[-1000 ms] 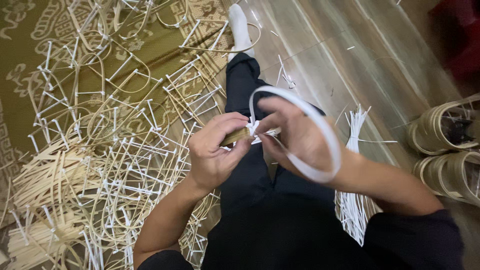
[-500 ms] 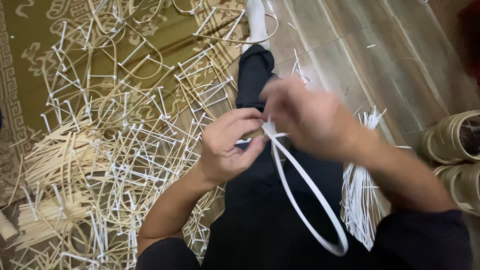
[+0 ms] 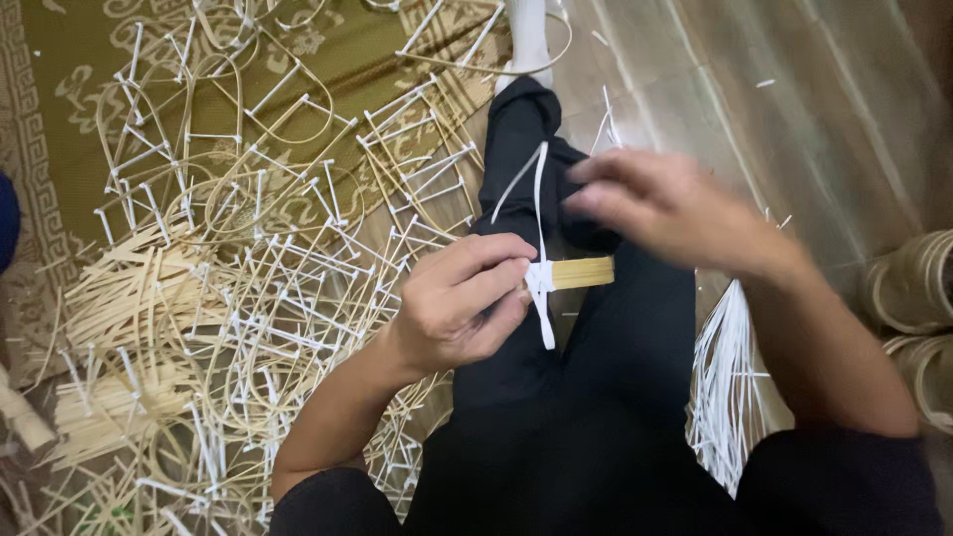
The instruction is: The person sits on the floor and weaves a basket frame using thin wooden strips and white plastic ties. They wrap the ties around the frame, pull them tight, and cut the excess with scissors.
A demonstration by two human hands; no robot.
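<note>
My left hand (image 3: 462,308) pinches a short bundle of yellow bamboo sticks (image 3: 581,272) over my lap, thumb and fingers closed where a white plastic strip (image 3: 539,199) is wrapped around it. One length of the strip runs up along my black trouser leg (image 3: 635,337), and a short tail hangs below the knot. My right hand (image 3: 685,213) hovers just above and to the right of the bundle. It is motion-blurred, its fingers extended, and nothing shows in it.
Left of my leg, a big pile of bamboo frames tied with white strips (image 3: 248,298) covers a green patterned mat (image 3: 79,60). Loose bamboo splints (image 3: 129,288) lie further left. A sheaf of white strips (image 3: 725,387) and coiled rolls (image 3: 913,283) sit on the wooden floor at right.
The wide loop of white strip held by my right hand is gone; the strip now lies along my leg. My right hand has lifted off it, while the left still grips the bundle.
</note>
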